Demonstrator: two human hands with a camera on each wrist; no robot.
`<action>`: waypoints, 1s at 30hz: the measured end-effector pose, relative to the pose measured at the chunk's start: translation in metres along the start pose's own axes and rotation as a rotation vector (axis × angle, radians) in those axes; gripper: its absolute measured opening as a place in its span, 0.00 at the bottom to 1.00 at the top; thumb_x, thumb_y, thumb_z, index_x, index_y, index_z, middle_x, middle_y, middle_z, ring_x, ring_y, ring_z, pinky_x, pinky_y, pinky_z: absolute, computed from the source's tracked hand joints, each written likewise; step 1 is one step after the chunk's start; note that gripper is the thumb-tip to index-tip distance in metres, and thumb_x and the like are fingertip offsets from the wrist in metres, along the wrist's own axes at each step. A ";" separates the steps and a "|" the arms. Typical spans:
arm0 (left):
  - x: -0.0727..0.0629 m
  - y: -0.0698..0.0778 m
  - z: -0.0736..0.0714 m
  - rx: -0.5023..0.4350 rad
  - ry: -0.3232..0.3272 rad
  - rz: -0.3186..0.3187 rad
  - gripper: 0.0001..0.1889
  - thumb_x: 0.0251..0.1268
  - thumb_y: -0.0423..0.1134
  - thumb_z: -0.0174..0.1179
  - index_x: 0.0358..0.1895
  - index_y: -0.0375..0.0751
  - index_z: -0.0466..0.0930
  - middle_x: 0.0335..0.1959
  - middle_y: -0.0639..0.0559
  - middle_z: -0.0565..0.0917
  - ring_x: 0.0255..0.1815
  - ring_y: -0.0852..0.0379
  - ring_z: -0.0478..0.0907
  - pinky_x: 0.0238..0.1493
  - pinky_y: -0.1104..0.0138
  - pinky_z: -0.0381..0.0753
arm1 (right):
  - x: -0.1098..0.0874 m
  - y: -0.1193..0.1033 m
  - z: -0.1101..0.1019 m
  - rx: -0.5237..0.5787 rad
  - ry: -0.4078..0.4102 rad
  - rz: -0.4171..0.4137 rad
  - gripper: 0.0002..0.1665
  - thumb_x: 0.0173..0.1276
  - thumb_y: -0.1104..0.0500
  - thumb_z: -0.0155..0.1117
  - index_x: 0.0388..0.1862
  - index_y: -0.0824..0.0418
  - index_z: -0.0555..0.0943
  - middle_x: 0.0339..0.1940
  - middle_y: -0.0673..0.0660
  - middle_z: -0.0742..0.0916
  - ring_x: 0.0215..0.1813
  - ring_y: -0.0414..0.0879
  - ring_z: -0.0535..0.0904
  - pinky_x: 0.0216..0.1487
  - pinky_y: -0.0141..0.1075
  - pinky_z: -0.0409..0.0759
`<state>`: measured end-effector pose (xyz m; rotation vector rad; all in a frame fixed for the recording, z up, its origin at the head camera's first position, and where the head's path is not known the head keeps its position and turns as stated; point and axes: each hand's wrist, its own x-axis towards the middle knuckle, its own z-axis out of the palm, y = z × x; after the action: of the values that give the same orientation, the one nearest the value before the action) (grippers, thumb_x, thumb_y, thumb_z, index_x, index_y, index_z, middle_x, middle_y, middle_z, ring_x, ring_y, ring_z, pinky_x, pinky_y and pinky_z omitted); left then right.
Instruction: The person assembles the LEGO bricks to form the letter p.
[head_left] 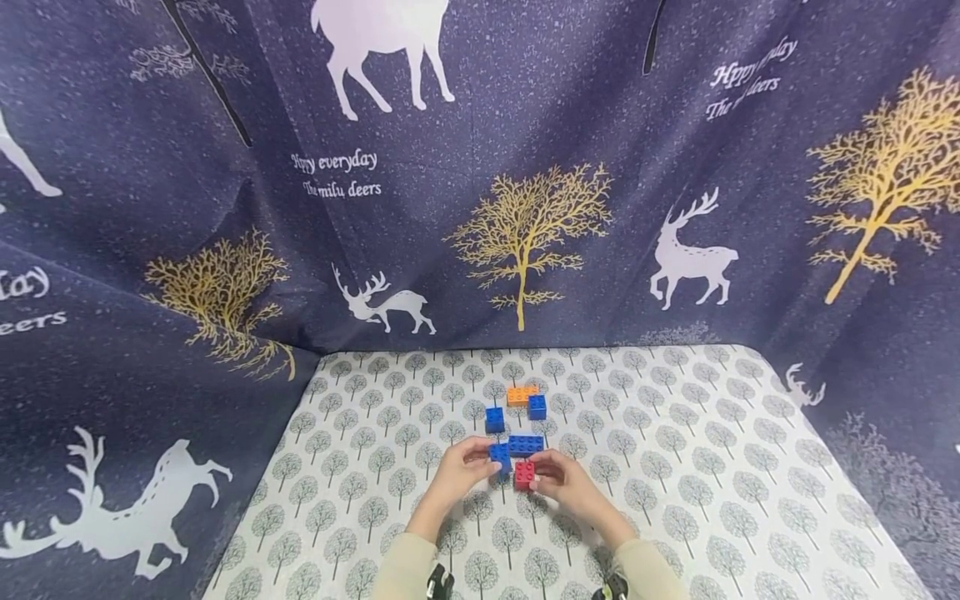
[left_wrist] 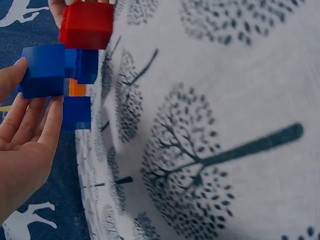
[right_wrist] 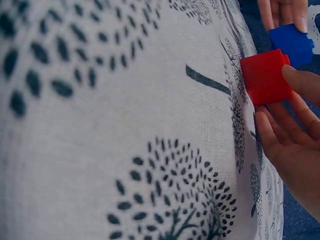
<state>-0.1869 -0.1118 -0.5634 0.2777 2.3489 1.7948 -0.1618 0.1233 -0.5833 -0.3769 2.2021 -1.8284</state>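
The left hand (head_left: 459,468) pinches a blue block (head_left: 500,458) between thumb and fingers; the right hand (head_left: 568,483) grips a red block (head_left: 524,475) likewise, just beside it. Whether either block touches the tablecloth (head_left: 697,492) is hard to tell. Beyond them lie 1 long blue block (head_left: 526,445), 2 small blue blocks (head_left: 494,419) and an orange block (head_left: 517,395), its right front corner hidden by the nearer blue piece. The left wrist view shows only an orange sliver. The tablecloth spreads wide on both sides; its back edge meets the dark curtain (head_left: 420,217), and its front edge is cut off.
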 end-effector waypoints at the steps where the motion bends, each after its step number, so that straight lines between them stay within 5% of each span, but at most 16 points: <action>1: 0.000 0.002 0.000 -0.009 -0.002 0.009 0.23 0.57 0.36 0.68 0.56 0.34 0.77 0.52 0.41 0.81 0.54 0.43 0.78 0.60 0.54 0.78 | 0.000 0.000 0.000 0.003 0.001 0.001 0.26 0.62 0.67 0.64 0.60 0.65 0.72 0.57 0.64 0.80 0.58 0.59 0.77 0.62 0.39 0.77; 12: -0.001 0.015 0.010 -0.058 -0.084 0.096 0.22 0.58 0.35 0.67 0.56 0.33 0.76 0.53 0.39 0.80 0.56 0.43 0.77 0.61 0.59 0.77 | 0.001 0.003 0.000 -0.002 0.004 0.005 0.26 0.61 0.67 0.65 0.58 0.64 0.73 0.56 0.63 0.81 0.56 0.57 0.78 0.61 0.42 0.78; 30: -0.001 0.013 0.021 -0.052 -0.093 0.046 0.22 0.57 0.31 0.67 0.56 0.33 0.76 0.58 0.35 0.76 0.55 0.36 0.76 0.61 0.52 0.77 | 0.004 0.006 0.000 -0.034 0.020 -0.021 0.25 0.60 0.67 0.66 0.58 0.65 0.74 0.53 0.63 0.82 0.52 0.53 0.80 0.57 0.35 0.80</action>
<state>-0.1799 -0.0888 -0.5562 0.4012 2.2473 1.8190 -0.1653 0.1228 -0.5895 -0.3913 2.2537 -1.8146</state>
